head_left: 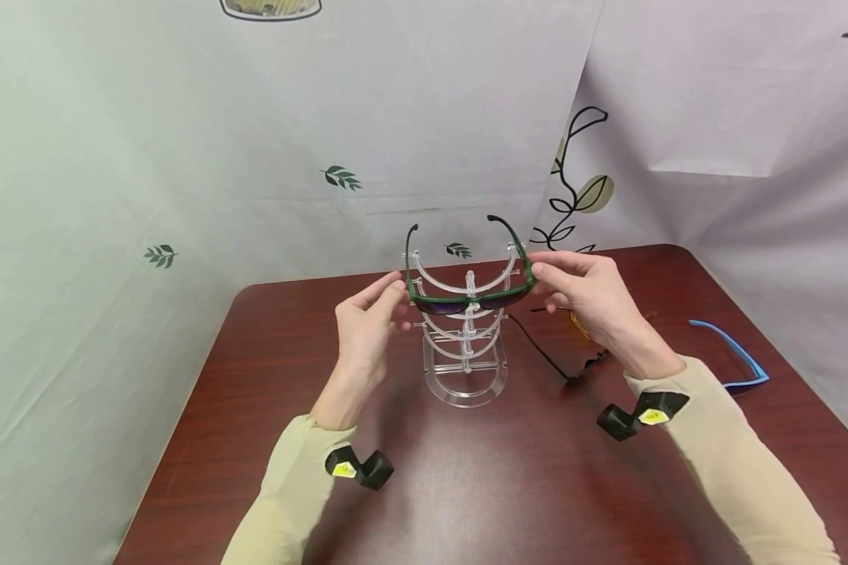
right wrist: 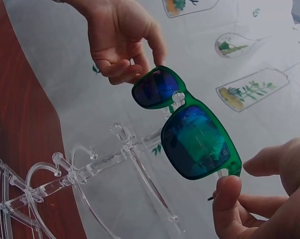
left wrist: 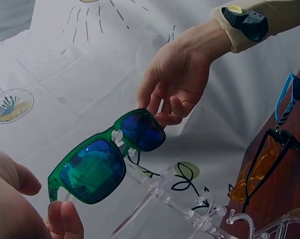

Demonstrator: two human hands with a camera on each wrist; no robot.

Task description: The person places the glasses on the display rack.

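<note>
Green-framed sunglasses [head_left: 447,302] with blue-green mirrored lenses sit across the top of a clear display stand [head_left: 469,336]. A round clear peg of the stand shows at their bridge, and the temples point away toward the wall. At the left hinge, my left hand [head_left: 364,330] holds the frame loosely, its fingers [left wrist: 72,220] curled under the corner and its thumb close beside it. My right hand [head_left: 593,297] pinches the opposite hinge between thumb and fingers [right wrist: 226,191]. The stand's lower arms carry no glasses.
Right of the stand on the dark red table [head_left: 424,486] lie black-framed glasses [head_left: 541,350], yellow-orange glasses [left wrist: 256,169] partly behind the right hand, and blue glasses [head_left: 740,355] nearer the right edge. A printed white cloth [head_left: 424,118] hangs behind.
</note>
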